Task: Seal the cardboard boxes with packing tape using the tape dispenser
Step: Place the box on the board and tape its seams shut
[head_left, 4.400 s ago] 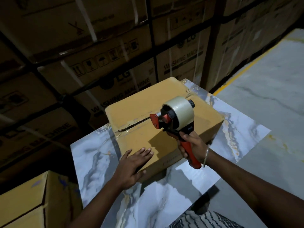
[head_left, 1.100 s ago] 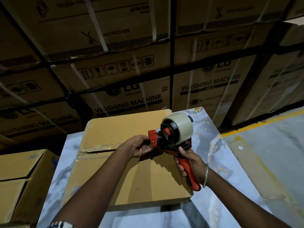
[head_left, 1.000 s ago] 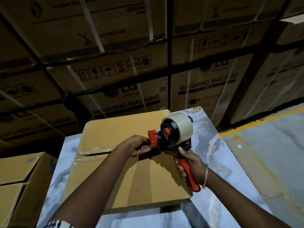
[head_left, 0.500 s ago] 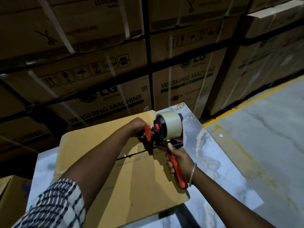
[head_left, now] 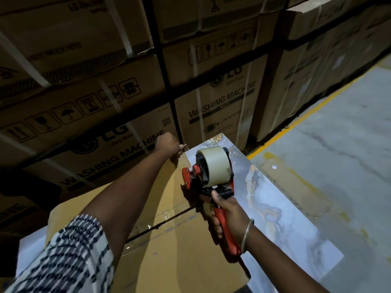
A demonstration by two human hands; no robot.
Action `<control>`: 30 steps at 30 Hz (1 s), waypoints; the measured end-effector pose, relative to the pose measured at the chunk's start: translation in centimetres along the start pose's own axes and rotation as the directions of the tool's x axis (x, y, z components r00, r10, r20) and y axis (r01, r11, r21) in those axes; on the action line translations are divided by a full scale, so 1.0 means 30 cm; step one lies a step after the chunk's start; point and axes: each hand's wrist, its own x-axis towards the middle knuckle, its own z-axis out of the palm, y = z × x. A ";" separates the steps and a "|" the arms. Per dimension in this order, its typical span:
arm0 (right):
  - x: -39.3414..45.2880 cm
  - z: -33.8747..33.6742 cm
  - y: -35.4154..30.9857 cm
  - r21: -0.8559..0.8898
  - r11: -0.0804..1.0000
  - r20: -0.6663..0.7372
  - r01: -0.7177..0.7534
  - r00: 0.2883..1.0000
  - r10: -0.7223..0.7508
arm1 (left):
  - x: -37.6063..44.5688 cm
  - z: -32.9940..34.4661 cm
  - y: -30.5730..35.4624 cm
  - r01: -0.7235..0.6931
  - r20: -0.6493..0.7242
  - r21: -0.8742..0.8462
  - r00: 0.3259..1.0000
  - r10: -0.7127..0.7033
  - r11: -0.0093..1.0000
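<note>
Stacked washing-machine cartons (head_left: 222,106) behind marble-patterned table (head_left: 275,208).

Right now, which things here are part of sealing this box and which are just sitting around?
In the job:
- plain tan cardboard box on the marble-patterned table
- red-handled tape dispenser with beige tape roll, gripped by the right hand
- left hand, curled at the box's far corner

Just there:
- stacked printed washing machine cartons
- yellow floor line

Matt brown cardboard box (head_left: 182,250) at lower centre, glossy marble-patterned table (head_left: 285,218) beneath, shiny red-and-black plastic tape dispenser (head_left: 211,187) with smooth tape, thin metal bangle (head_left: 248,233) lower right.
</note>
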 end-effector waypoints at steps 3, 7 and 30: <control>0.018 0.017 -0.007 0.007 1.000 -0.015 -0.006 1.000 0.006 | 0.038 0.016 -0.006 -0.008 0.004 0.066 1.000 0.008 0.998; 0.042 0.029 -0.027 0.002 1.000 -0.036 -0.021 0.999 0.021 | 0.069 0.037 -0.016 -0.024 -0.009 0.125 1.000 0.026 0.992; 0.114 -0.004 -0.055 0.030 0.982 -0.011 -0.187 0.982 0.188 | 0.058 0.109 -0.158 0.001 -0.051 0.201 0.999 0.010 0.980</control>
